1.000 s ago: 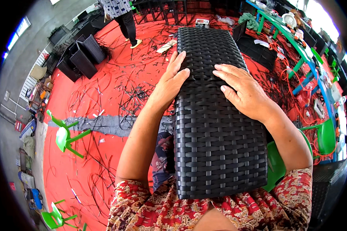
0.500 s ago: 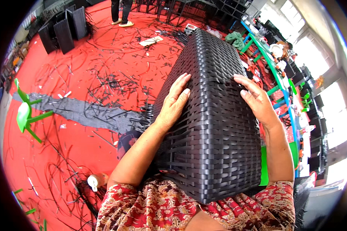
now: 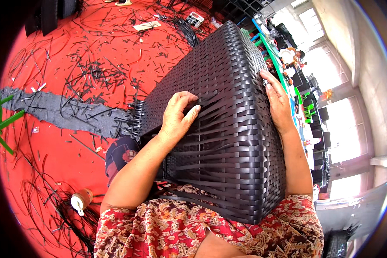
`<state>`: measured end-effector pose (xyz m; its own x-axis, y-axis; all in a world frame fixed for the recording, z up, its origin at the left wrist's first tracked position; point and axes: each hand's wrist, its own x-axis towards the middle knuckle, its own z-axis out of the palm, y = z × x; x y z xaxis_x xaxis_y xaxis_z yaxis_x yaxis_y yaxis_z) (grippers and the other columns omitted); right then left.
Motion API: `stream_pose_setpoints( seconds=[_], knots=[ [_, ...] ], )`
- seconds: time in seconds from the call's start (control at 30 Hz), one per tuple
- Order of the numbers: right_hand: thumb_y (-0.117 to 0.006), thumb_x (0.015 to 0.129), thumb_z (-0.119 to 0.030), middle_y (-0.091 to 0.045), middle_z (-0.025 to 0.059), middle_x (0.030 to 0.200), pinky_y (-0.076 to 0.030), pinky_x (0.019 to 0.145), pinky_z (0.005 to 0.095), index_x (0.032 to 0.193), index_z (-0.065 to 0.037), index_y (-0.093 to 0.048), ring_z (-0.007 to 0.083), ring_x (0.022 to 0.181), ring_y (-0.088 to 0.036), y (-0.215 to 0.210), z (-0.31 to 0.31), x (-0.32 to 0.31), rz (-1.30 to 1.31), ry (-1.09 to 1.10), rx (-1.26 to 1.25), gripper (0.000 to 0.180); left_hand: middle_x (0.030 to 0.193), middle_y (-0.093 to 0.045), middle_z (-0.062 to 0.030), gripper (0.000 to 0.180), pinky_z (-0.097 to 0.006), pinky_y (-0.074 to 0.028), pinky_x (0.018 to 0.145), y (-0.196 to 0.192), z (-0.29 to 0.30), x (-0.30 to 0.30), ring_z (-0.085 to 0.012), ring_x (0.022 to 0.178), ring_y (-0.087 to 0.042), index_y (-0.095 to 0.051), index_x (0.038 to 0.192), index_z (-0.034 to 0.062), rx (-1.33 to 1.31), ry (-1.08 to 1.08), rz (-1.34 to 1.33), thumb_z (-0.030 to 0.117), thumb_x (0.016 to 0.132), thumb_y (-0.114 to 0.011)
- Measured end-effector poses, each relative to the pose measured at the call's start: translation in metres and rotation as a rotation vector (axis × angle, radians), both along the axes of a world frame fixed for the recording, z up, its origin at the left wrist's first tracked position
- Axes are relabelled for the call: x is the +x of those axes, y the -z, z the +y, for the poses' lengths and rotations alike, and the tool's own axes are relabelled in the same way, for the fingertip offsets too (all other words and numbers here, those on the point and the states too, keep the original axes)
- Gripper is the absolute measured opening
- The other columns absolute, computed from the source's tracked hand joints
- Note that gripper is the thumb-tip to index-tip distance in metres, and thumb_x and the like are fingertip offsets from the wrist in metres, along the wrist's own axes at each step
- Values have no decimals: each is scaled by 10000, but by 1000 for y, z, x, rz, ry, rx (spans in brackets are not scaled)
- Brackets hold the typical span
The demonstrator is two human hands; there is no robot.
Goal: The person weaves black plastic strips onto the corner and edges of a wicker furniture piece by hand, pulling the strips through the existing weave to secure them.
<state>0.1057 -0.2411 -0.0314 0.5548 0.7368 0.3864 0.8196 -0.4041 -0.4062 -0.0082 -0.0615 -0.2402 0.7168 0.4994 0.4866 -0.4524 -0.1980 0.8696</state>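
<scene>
A large black woven piece, made of flat plastic strips, leans up from my lap with its rounded edge toward me. Its left face is partly unwoven, and long loose strips run out of it. My left hand is on that face with fingers curled, thumb and forefinger pinched at the end of a black strip. The fingertips cover part of the strip. On the other side of the edge, my right hand lies against the tightly woven right face, fingers stretched out.
Strip offcuts lie over the red floor and a grey cloth runner. A bottle with a white cap stands at lower left by tangled strips. A green stool is at far left. Along the right runs a green frame with clutter.
The woven piece has turned, so more of its left face shows. My left hand has gone from lying flat to a curled pinch lower on that face. My right hand still rests on its side.
</scene>
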Motion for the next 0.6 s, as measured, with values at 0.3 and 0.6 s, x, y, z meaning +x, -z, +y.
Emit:
stream_pose_setpoints(
  seconds=[0.3,0.6],
  knots=[
    [-458,951,-140,-525,133,1273,-293,1057,327,1202,14,-542,220,1235,-443,2,-2,-2,5,11,23,306,892,-593,-31,203,-269,-409,816,-30,10,2,-127,892,-532,-657,973,13,-212,329,-26,180,858,-642],
    [-490,934,-118,-533,123,1248,-321,1034,321,1153,-1,-563,225,1198,-472,0,-1,-6,-5,-5,70,259,901,-539,3,103,-236,-377,782,-52,20,2,-93,865,-476,-601,815,55,-259,460,-92,128,830,-672]
  ],
)
